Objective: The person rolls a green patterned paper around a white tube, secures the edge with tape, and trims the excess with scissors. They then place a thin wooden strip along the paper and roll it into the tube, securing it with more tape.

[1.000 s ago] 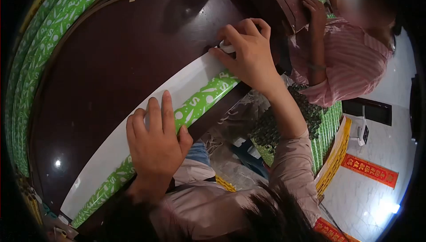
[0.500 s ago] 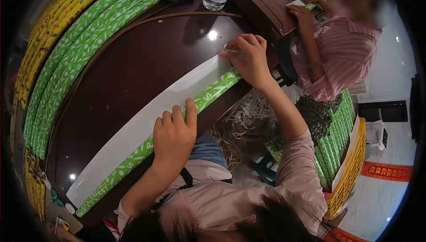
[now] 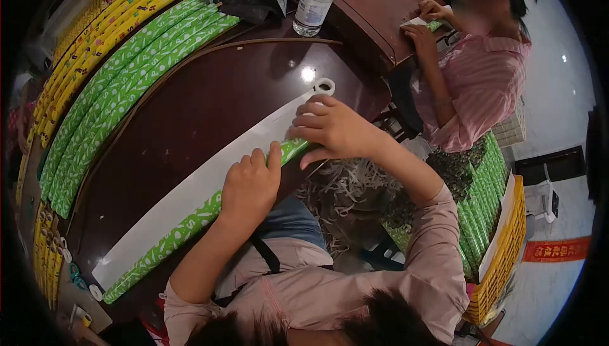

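Observation:
A long green patterned roll (image 3: pixel 184 228) lies diagonally along the table's near edge, with a white sheet (image 3: pixel 190 190) spreading from its far side. My left hand (image 3: pixel 249 187) rests on the middle of the roll, fingers closed over it. Near the roll's right end, my right hand (image 3: pixel 333 129) lies over the paper and roll with its fingers spread and thumb apart from them. Just beyond the right hand, a small white tape ring (image 3: pixel 325 86) stands at the sheet's upper corner.
Green rolls (image 3: pixel 120 86) and yellow rolls (image 3: pixel 82 60) are stacked at the left. A water bottle (image 3: pixel 314 3) stands at the back. Another person (image 3: pixel 476 86) works at the right, near a yellow basket (image 3: pixel 504 276). Scissors (image 3: pixel 77 276) lie lower left.
My right hand has left the sheet's upper corner and come down and left onto the roll. The tape ring now shows there. The view has shifted slightly.

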### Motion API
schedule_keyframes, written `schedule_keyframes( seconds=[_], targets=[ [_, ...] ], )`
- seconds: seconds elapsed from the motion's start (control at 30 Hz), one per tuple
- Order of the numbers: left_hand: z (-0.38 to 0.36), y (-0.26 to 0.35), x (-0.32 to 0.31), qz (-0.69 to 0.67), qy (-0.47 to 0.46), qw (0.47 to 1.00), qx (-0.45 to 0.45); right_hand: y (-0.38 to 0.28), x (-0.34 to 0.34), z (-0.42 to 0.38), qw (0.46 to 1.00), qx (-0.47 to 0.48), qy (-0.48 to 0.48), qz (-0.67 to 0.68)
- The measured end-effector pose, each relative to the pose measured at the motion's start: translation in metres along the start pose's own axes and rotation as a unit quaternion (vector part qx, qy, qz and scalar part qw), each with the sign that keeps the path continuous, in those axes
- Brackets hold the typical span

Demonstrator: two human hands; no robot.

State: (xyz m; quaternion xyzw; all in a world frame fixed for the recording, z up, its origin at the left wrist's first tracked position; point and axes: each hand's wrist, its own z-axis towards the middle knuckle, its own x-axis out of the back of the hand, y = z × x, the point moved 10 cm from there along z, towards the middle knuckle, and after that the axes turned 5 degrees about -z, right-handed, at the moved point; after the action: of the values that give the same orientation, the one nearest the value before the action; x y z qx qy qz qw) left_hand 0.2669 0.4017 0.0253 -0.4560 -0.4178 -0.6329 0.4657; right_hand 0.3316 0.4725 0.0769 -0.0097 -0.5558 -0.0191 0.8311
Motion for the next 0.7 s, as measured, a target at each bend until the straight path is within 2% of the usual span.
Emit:
schedule_keyframes(
  seconds=[0.07, 0.1, 0.2, 0.33, 0.43, 0.5, 0.53, 0.63, 0.7],
  targets=[
    [-0.001, 0.001, 0.000, 0.010, 0.003, 1.000, -0.003, -0.009, -0.029, 0.000, 0.995, 0.017, -0.096, 0.033],
    [-0.001, 0.001, 0.000, 0.022, 0.009, 1.000, -0.005, -0.012, -0.024, 0.004, 0.997, 0.047, -0.050, 0.028],
    [0.001, 0.001, 0.004, 0.040, 0.020, 0.999, 0.005, -0.011, -0.037, 0.011, 0.993, 0.052, -0.098, 0.027],
    [0.000, -0.003, 0.000, 0.060, 0.030, 0.998, 0.006, -0.013, -0.052, 0.012, 0.992, 0.082, -0.081, -0.044],
    [-0.002, -0.005, 0.014, 0.023, 0.053, 0.998, -0.001, -0.013, -0.054, 0.009, 0.992, 0.078, -0.079, -0.059],
    [-0.007, -0.009, 0.029, -0.131, 0.075, 0.988, -0.015, -0.013, -0.051, 0.009, 0.991, 0.081, -0.070, -0.080],
    [-0.013, -0.013, 0.027, -0.131, 0.069, 0.989, -0.009, -0.015, -0.049, 0.010, 0.990, 0.084, -0.058, -0.101],
    [-0.043, -0.035, 0.018, -0.021, -0.008, 0.999, 0.039, -0.008, -0.041, 0.005, 0.986, 0.088, -0.023, -0.143],
    [-0.065, -0.052, 0.021, 0.006, -0.016, 0.998, 0.059, -0.003, -0.043, 0.002, 0.985, 0.086, -0.034, -0.143]
  ],
)
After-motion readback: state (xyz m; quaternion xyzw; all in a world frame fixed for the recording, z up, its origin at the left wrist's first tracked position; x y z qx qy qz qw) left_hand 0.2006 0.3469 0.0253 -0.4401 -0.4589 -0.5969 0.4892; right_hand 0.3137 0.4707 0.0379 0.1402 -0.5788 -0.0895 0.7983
